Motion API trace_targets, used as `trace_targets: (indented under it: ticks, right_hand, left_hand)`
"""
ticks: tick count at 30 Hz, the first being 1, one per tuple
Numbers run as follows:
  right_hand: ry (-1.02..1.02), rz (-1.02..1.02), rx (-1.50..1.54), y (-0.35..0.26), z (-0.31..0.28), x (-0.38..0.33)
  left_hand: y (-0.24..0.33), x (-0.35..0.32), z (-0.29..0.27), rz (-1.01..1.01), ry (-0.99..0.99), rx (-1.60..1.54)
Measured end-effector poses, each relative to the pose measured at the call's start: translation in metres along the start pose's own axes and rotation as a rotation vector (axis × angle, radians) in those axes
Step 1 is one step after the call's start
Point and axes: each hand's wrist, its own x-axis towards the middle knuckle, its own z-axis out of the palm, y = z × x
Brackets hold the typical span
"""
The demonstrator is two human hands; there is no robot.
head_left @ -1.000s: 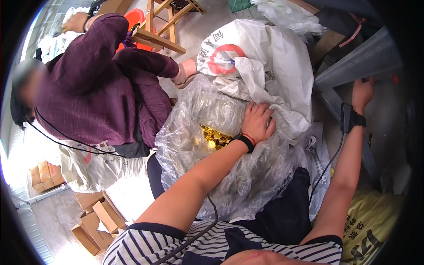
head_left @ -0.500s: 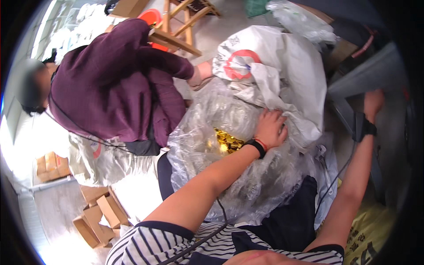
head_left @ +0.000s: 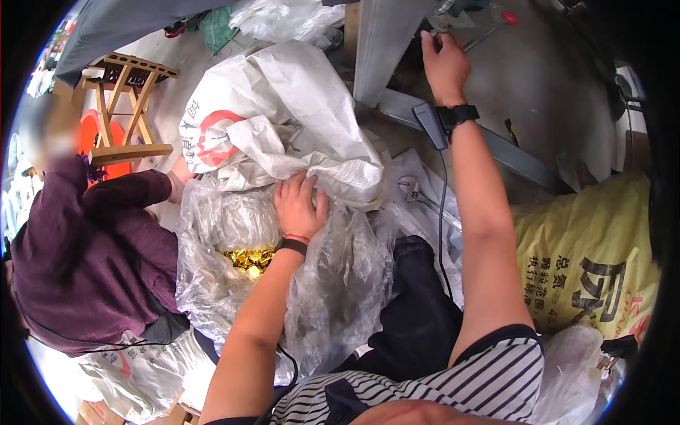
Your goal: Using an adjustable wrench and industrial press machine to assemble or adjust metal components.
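On the clear plastic bag (head_left: 333, 283), the left hand (head_left: 299, 205) presses flat, steadying it; the right hand (head_left: 444, 65) seemingly grips a metal frame (head_left: 386, 42) for support.

left hand (head_left: 299, 205) fingertips: pressing into the clear plastic bag (head_left: 333, 283) just below the white woven sack (head_left: 297, 120), tips partly lost in the folds
gold pieces (head_left: 249, 258): showing only as a small patch beside the left wrist, rest lying buried under plastic, count unreadable
right hand (head_left: 445, 65) grip: fingers curling behind the grey metal frame (head_left: 386, 49), what they are touching is hidden
co-worker's hand (head_left: 180, 185): disappearing under the sack's edge
yellow sack (head_left: 588, 255): running off into the dark rim
wooden stool (head_left: 124, 106): legs partly cut off
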Motion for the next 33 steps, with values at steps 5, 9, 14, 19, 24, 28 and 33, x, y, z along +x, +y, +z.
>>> trace_targets:
  ticks: [5,9,14,19,24,28,33]
  right_hand:
    - [-0.076,0.146,-0.003,-0.014,-0.006,-0.002]
    - [-0.008,0.017,0.022,-0.006,0.004,-0.006]
    - [-0.033,0.129,0.026,-0.011,-0.004,-0.002]
    - [0.007,0.023,0.056,-0.002,0.003,-0.004]
    - [-0.043,0.132,-0.015,-0.01,-0.003,-0.003]
    - [-0.023,0.053,0.084,-0.005,0.0,-0.004]
    - [-0.023,0.091,0.063,-0.008,-0.003,-0.006]
  left_hand:
    - [-0.005,-0.002,-0.004,-0.007,-0.007,0.011]
    - [-0.004,-0.001,-0.004,-0.006,-0.001,0.02]
    - [-0.006,-0.001,-0.002,-0.003,-0.005,0.019]
    - [-0.003,0.0,-0.003,-0.007,-0.014,0.017]
    - [-0.004,0.0,-0.005,-0.009,-0.022,0.015]
    - [-0.004,0.0,-0.004,-0.003,-0.013,0.011]
    - [-0.004,0.0,-0.004,-0.007,-0.013,0.013]
